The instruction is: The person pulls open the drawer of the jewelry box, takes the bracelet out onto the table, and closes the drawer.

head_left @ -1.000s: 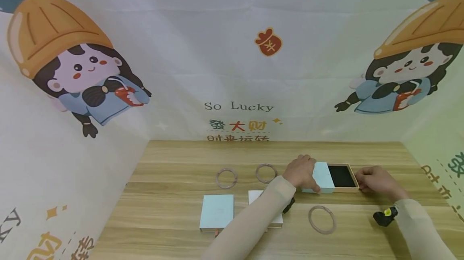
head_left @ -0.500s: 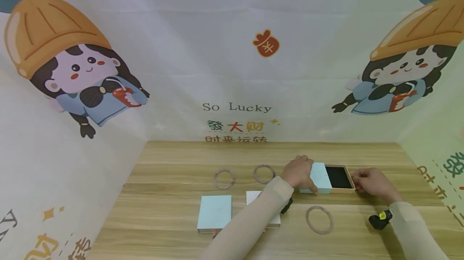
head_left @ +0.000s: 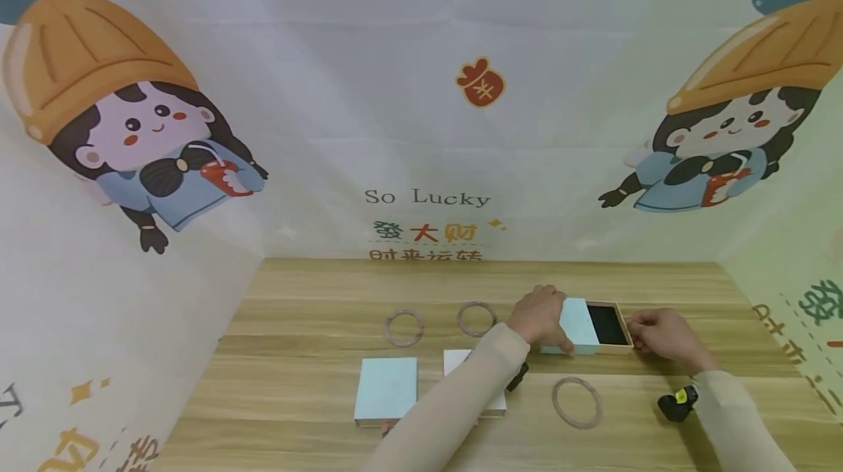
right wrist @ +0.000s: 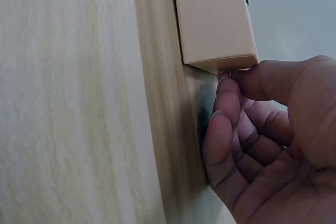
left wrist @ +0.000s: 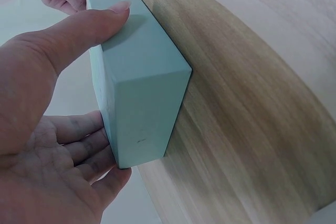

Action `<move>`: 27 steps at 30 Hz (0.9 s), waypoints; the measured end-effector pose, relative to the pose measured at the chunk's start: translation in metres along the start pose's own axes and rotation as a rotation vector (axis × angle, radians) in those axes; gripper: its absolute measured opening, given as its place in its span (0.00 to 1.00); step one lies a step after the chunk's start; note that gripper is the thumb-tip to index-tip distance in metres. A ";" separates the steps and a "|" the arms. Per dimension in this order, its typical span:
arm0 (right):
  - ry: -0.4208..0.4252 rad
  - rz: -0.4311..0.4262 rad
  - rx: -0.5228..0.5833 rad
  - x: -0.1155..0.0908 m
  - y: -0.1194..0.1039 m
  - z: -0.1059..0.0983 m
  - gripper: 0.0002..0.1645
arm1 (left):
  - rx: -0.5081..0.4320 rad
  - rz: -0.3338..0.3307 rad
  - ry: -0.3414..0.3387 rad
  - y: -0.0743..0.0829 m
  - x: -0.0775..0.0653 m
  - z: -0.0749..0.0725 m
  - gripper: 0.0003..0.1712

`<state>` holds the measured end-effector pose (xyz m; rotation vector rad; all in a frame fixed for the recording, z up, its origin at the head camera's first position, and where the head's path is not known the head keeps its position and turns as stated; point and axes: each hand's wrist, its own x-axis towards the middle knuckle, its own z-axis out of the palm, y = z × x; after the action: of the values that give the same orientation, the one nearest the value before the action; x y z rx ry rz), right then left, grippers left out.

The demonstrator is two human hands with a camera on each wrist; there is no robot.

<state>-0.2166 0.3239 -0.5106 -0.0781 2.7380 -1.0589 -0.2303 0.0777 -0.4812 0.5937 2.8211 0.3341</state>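
A light blue drawer box [head_left: 581, 326] lies on the table, its peach drawer [right wrist: 212, 17] with a black lining [head_left: 607, 325] partly out to the right. My left hand [head_left: 538, 317] grips the blue sleeve [left wrist: 149, 77], thumb along the near side and fingers at the far side. At the drawer's right end is my right hand [head_left: 665, 336], thumb and forefinger pinched together at the end face, where the fingers mostly hide a small pull tab. One clear pinkish bangle [head_left: 555, 404] lies in front of the box.
Two more bangles, one left [head_left: 386, 327] and one right [head_left: 459, 318], lie behind two closed boxes. The left box [head_left: 386, 389] is light blue with a ribbon tab; the white box [head_left: 456, 360] is partly covered by my left forearm. A printed cloth [head_left: 329, 91] surrounds the table.
The drawer has slid some way into the blue sleeve, showing less black lining, as my right hand moved left with it. My left hand keeps its hold; the whole view shifted slightly.
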 end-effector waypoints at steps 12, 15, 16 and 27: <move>0.012 -0.018 0.001 0.001 -0.007 0.006 0.16 | -0.001 -0.009 -0.012 -0.001 0.000 -0.002 0.55; 0.014 -0.021 0.008 0.000 -0.007 0.007 0.16 | -0.008 -0.006 -0.010 -0.001 0.000 -0.002 0.54; 0.015 -0.018 0.010 0.000 -0.007 0.007 0.15 | -0.012 -0.006 -0.009 -0.001 0.000 -0.002 0.54; 0.023 -0.007 0.029 0.000 -0.003 0.006 0.15 | -0.024 -0.002 -0.003 0.002 0.000 -0.003 0.54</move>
<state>-0.2152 0.3172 -0.5130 -0.0720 2.7434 -1.1083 -0.2305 0.0790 -0.4782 0.5858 2.8108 0.3656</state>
